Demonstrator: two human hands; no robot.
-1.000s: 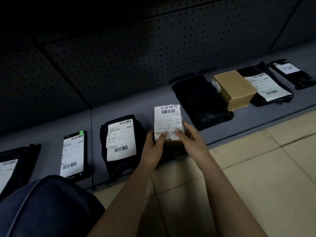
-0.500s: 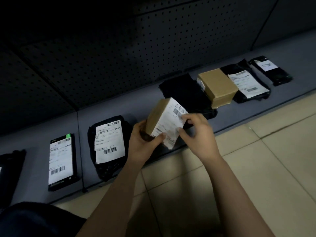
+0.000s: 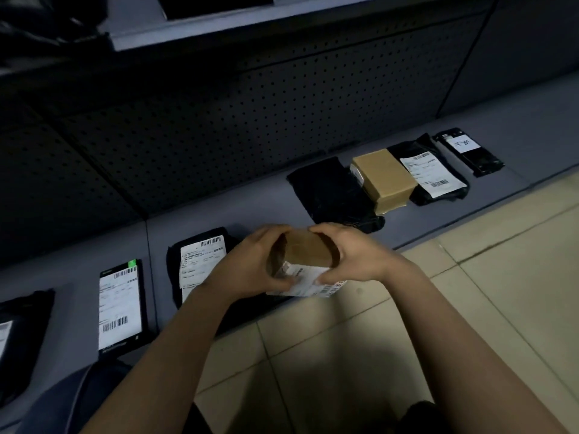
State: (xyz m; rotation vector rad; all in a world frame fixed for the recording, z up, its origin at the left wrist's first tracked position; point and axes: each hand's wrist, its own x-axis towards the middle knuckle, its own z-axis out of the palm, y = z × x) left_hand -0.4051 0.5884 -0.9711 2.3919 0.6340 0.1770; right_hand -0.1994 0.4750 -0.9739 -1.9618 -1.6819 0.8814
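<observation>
A small brown cardboard box (image 3: 305, 252) with a white barcode label on its near face is held in the air above the front edge of the low grey shelf (image 3: 94, 245). My left hand (image 3: 247, 267) grips its left end, thumb on the label. My right hand (image 3: 354, 255) grips its right end, fingers curled over the top. The box's plain brown side faces up and the label faces me.
Along the shelf lie black mailer bags with white labels (image 3: 200, 261), a black flat parcel (image 3: 120, 305), a plain black bag (image 3: 332, 192), a brown box (image 3: 385, 178) and two more labelled black parcels (image 3: 429, 172) at the right. Pegboard backs the shelf. Beige tiled floor (image 3: 407, 324) lies in front.
The box was lifted off the shelf and turned in both hands, so its label now faces me and the brown side is up. The camera tilted up.
</observation>
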